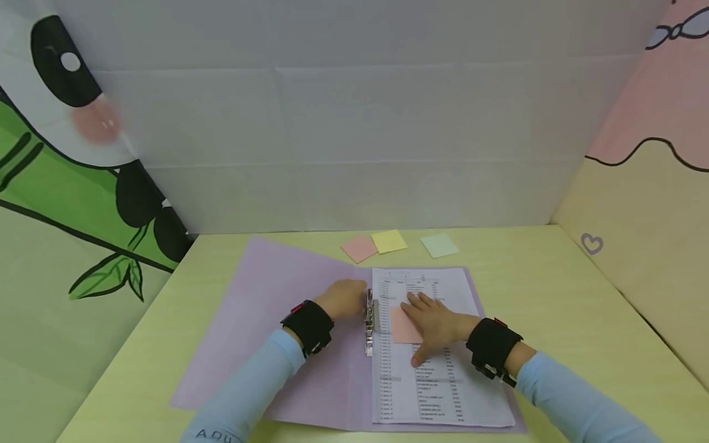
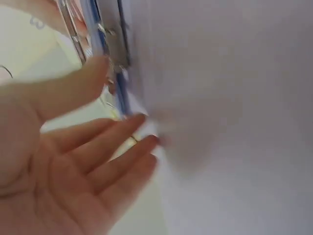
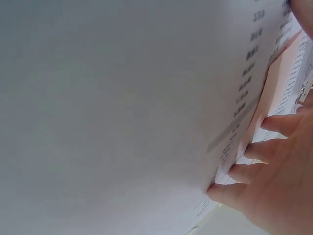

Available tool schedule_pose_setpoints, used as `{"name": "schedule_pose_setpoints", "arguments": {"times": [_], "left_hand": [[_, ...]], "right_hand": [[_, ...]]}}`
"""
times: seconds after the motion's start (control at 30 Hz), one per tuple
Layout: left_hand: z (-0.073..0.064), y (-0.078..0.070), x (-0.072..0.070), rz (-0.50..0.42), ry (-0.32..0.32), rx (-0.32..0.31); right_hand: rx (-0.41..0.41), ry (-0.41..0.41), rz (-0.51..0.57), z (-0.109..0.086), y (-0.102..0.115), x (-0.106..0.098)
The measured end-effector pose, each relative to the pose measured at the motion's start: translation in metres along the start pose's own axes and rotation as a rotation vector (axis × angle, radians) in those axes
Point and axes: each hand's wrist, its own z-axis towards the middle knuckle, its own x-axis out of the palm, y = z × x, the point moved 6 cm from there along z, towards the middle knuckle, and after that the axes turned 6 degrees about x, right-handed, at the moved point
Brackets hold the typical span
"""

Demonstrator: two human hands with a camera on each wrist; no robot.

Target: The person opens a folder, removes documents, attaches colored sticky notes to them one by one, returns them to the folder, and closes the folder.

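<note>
A purple folder lies spread on the table, a stack of printed sheets on its right side. Along the fold runs a metal clip. My left hand is beside the clip's upper part; in the left wrist view its fingers are extended and the thumb is at the clip. Flat on the top sheet rests my right hand, fingers spread, partly covering a pink sticky note. The right wrist view shows its fingertips touching the paper.
Behind the folder lie a pink note, a yellow note and a pale green note. The table meets a white back wall and painted side panels.
</note>
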Motion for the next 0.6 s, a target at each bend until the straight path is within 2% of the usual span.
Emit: {"name": "schedule_pose_setpoints", "arguments": {"times": [0.07,0.2,0.3,0.4,0.6], "left_hand": [[0.005,0.003,-0.006,-0.064,-0.055,0.002],[0.016,0.006,-0.009,-0.146,-0.066,-0.021],[0.018,0.006,-0.010,-0.150,-0.083,-0.025],[0.017,0.004,-0.017,-0.128,-0.130,-0.014],[0.006,-0.007,-0.031,-0.066,-0.156,0.024]], "right_hand": [[0.009,0.000,-0.008,0.000,0.001,-0.001],[0.007,-0.003,-0.015,-0.002,0.001,-0.001],[-0.005,-0.006,-0.010,-0.001,0.002,0.000],[-0.004,-0.006,-0.007,-0.001,0.003,0.000],[0.005,-0.007,-0.007,-0.001,0.001,-0.002]]}}
